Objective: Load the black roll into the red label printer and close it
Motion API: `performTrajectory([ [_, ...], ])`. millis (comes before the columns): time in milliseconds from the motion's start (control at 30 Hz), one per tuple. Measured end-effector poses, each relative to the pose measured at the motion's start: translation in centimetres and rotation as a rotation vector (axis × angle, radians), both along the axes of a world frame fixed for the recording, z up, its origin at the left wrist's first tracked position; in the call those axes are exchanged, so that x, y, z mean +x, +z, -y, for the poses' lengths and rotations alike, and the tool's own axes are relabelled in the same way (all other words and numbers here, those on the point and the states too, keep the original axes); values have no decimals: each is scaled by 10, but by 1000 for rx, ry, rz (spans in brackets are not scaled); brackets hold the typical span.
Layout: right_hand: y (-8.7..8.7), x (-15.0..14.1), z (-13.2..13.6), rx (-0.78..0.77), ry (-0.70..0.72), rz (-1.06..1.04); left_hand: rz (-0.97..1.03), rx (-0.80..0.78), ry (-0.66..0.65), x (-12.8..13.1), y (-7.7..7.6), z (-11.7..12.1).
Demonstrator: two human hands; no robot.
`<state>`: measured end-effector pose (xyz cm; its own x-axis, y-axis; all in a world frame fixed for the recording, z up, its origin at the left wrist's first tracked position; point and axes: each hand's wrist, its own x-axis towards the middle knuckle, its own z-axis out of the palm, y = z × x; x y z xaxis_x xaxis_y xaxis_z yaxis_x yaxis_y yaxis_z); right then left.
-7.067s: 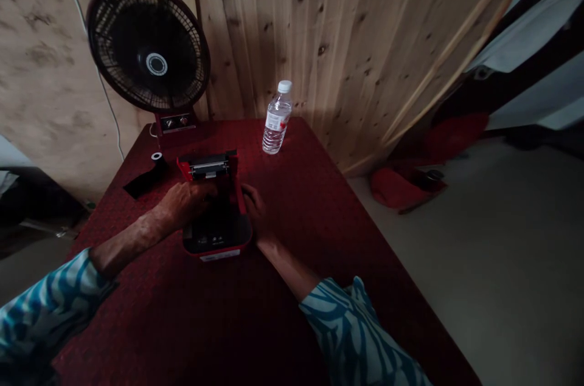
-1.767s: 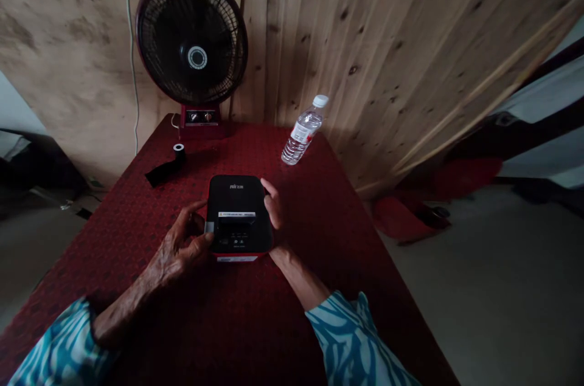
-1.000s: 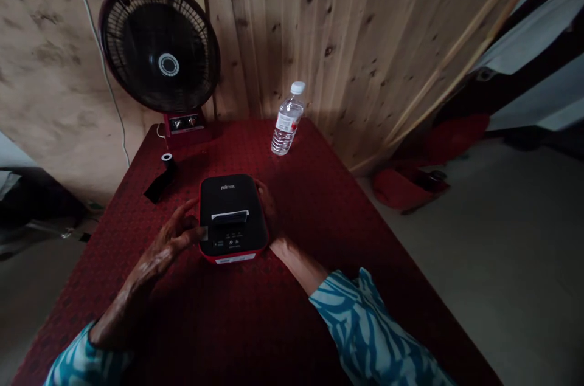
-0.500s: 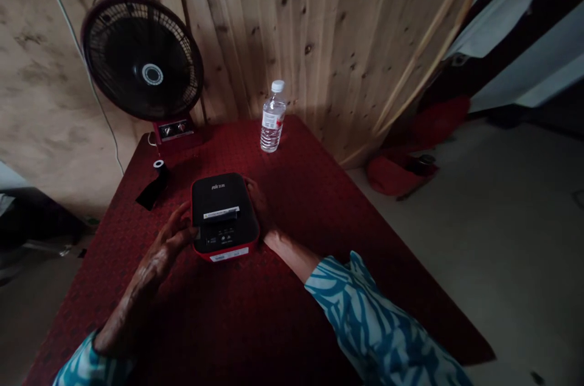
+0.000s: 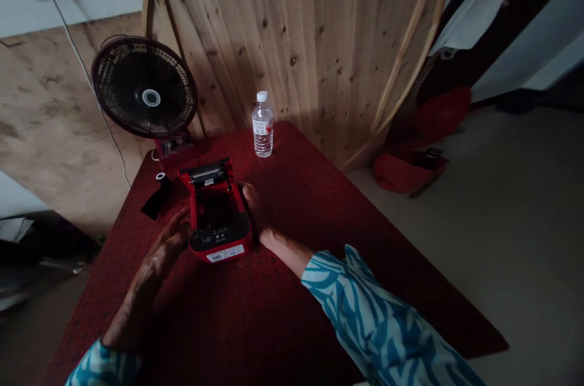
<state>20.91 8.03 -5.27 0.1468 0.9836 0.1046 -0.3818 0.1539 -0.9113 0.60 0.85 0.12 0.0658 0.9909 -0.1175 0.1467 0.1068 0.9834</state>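
Note:
A red and black label printer (image 5: 221, 234) rests on the dark red table (image 5: 314, 210) between my hands. Its lid (image 5: 208, 173) stands raised at the back, showing a roller on the underside, and the bay inside is dark. My left hand (image 5: 162, 252) lies along the printer's left side, its curled fingers against the casing. Against the right side, my right hand (image 5: 256, 211) holds it with the thumb uppermost; the other fingers are mostly hidden. Left of the printer lies a small roll (image 5: 157, 196) with a white core end and a black strip unrolled towards me.
A clear water bottle (image 5: 263, 130) with a white cap stands at the table's back edge. Behind the roll is a dark red fan (image 5: 145, 88), its cord running up the wall. Wooden boards (image 5: 292, 39) rise behind the table. A red container (image 5: 404, 173) sits on the floor at right.
The printer's lid has swung from closed to raised at the back, exposing the inside. Both hands remain at the printer's sides. The camera view has shifted slightly.

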Motion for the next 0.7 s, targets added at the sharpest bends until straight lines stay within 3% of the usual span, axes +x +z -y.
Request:
performTrajectory([
  [167,-4,0,-1,0,33,-26,17,-3,10,2,2,3],
  [400,1,0,3,-13,93,-63,-462,305,177,4,34,8],
  [467,1,-1,3,-15,98,-74,-578,408,87,9,43,1],
  [567,-1,-1,2,-2,80,-66,-716,536,-187,22,48,-20],
  [700,-4,0,-1,8,67,-20,-940,537,-384,39,44,-52],
])
